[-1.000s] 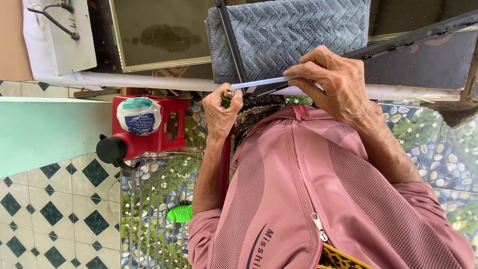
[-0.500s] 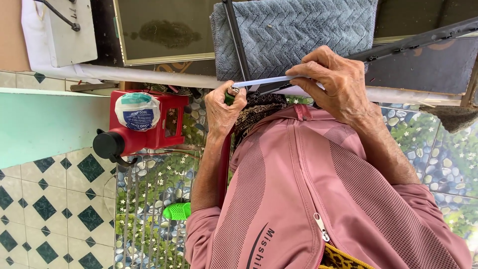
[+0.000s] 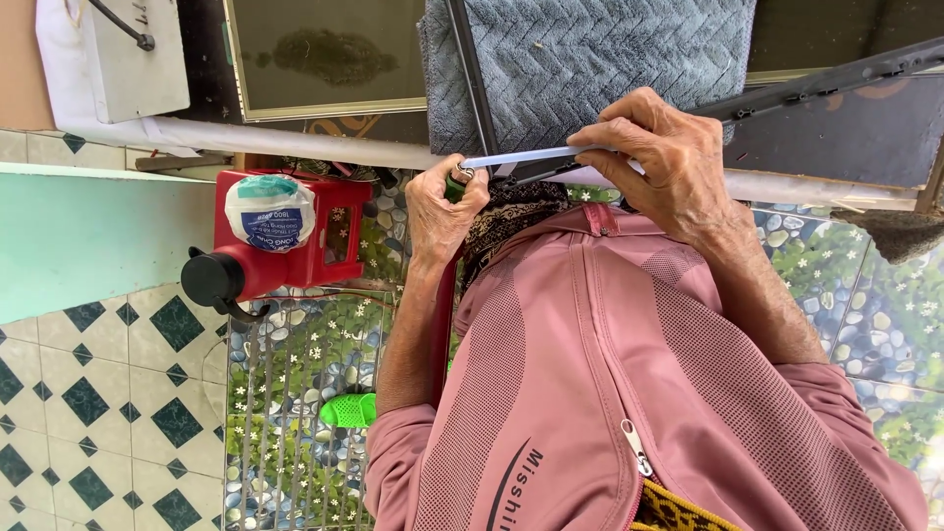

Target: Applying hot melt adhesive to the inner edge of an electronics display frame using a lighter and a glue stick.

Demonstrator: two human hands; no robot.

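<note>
Near the frame's centre top, my left hand [image 3: 441,211] is fisted around a green-handled tool [image 3: 455,183] touching the end of a thin silvery strip [image 3: 521,156]. My right hand [image 3: 661,162] pinches that strip, fingers pressed together, below the grey mat [image 3: 600,64]. A red container [image 3: 285,241] sits centre left.

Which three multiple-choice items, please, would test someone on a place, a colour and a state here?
1. Where is the red container?
A. On the grey towel
B. On the floor, picture-left of the left hand
C. In the right hand

2. What colour is the jacket?
A. Blue
B. Yellow
C. Pink

3. What is the right hand doing?
A. Pinching a thin metal strip
B. Lying open and flat
C. Resting in a pocket

Answers: 1 B, the red container sits on the floor beside the left hand. 2 C, the jacket is pink throughout. 3 A, the right hand has its fingers closed on the thin metal strip.
</note>
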